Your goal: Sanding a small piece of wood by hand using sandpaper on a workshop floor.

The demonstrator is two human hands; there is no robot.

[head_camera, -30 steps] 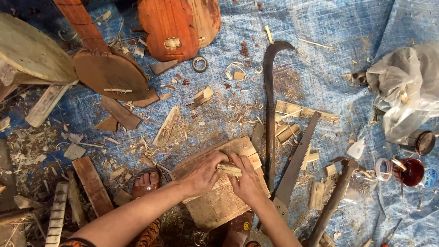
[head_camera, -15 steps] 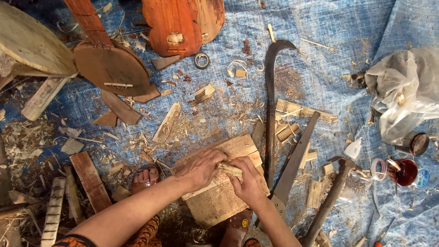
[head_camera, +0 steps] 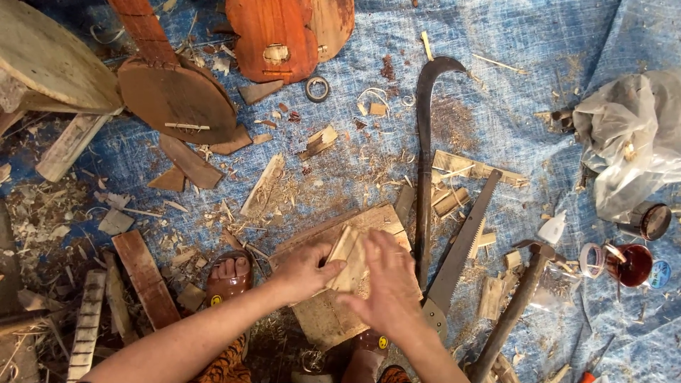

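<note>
Wood piece: a small pale strip (head_camera: pixel 347 257) is pinned flat near the middle of the scene, on top of a thicker board, so it's kept from sliding while it's handled.
Work board: the chunky plank (head_camera: pixel 326 312) is laid on the tarp as a bench of sorts, and looks to be steadied by the feet at its near edge.
Left hand: the left hand (head_camera: pixel 306 269) is curled around the strip's left edge, thumb and fingers closed on it, so it's gripped rather than just touched.
Right hand: the right hand (head_camera: pixel 389 284) is laid over the strip's right side, fingers spread and pressed down; whether anything is pinched underneath can't be told, the palm hides it.
Feet: a sandalled foot (head_camera: pixel 228 278) is set just left of the board, another is partly seen at the near edge.
Tools: a long curved blade (head_camera: pixel 424 152) and a handsaw (head_camera: pixel 462 245) are parked just right of the board, handles toward the person, kept within easy reach. A hammer (head_camera: pixel 516 306) is left further right.
Instrument bodies: two reddish-brown stringed-instrument shells (head_camera: pixel 176 99) (head_camera: pixel 278 32) are set aside at the far side, well apart from the chips.
Tarp: a blue sheet (head_camera: pixel 511 42) is spread under everything, presumably so shavings get caught.
Jars and bag: a dark jar (head_camera: pixel 630 264) and a crumpled plastic bag (head_camera: pixel 631 135) are kept off at the right.
</note>
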